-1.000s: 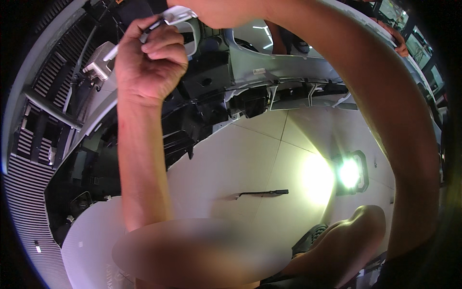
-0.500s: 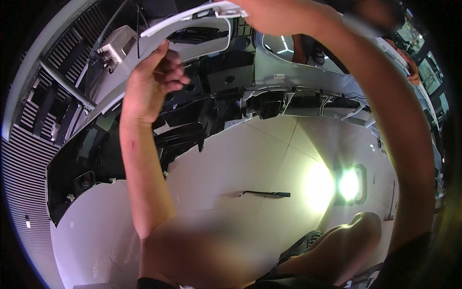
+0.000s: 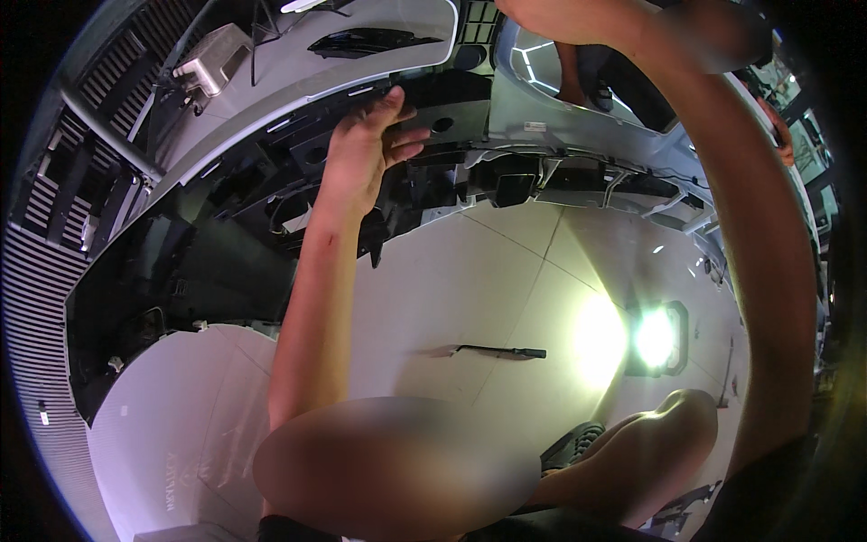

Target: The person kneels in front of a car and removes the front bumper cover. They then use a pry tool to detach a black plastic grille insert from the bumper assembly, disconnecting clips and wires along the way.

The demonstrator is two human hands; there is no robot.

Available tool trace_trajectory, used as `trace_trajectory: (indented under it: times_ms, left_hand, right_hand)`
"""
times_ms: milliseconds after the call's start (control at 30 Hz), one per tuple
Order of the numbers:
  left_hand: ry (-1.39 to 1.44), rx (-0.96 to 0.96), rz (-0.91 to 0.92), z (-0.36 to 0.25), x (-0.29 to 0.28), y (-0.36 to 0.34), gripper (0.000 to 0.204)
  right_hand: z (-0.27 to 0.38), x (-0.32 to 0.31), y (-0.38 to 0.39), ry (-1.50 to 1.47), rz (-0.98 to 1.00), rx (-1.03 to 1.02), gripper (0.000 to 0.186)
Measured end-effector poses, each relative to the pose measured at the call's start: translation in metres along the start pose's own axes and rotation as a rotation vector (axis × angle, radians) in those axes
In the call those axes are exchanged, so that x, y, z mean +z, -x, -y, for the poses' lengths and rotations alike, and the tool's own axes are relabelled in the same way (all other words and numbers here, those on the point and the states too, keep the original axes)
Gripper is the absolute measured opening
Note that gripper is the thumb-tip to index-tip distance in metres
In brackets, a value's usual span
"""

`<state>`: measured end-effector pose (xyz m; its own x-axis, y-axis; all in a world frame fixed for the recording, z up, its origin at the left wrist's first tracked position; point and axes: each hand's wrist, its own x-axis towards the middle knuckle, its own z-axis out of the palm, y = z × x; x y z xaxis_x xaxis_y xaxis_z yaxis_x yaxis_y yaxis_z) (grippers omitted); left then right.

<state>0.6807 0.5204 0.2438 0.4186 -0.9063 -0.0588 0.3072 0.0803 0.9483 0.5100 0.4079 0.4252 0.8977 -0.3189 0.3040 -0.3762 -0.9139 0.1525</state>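
A large car bumper spans the view in a curve, its black inner side facing me and a pale silver edge along its far rim. My left hand hovers in front of that black inner side, fingers apart with nothing in them. At the top edge is my right hand, its fingers cut off by the frame. A small piece of a white strip shows at the top, left of my right hand; whether I still hold it is out of sight.
A bright work lamp shines on the floor beside my knee. A thin black tool lies on the tiles. A metal stool stands beyond the bumper at far left. Another person's hand shows at far right.
The white strip and my right hand have risen, mostly out of the top of the view. My left hand has shifted rightward and its fingers have spread somewhat.
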Motion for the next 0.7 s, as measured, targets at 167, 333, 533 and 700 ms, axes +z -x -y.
trace_trajectory:
  times_ms: [167,333,533,700]
  left_hand:
    - [-0.320,0.070,0.176,-0.004,0.026,0.002,0.038]
    - [-0.408,0.584,0.067,0.007,0.092,-0.009,0.029]
    - [-0.187,1.054,-0.272,-0.050,0.053,0.041,0.011]
    - [-1.054,1.505,-0.086,-0.131,0.011,0.023,0.040]
  right_hand:
    - [-0.001,-0.012,0.008,-0.047,0.064,-0.066,0.045]
    - [0.001,-0.029,0.001,-0.083,0.210,0.028,0.047]
    - [0.033,0.063,0.116,-0.415,-0.936,-0.077,0.021]
    - [-0.026,0.161,0.054,-0.958,-1.076,0.293,0.032]
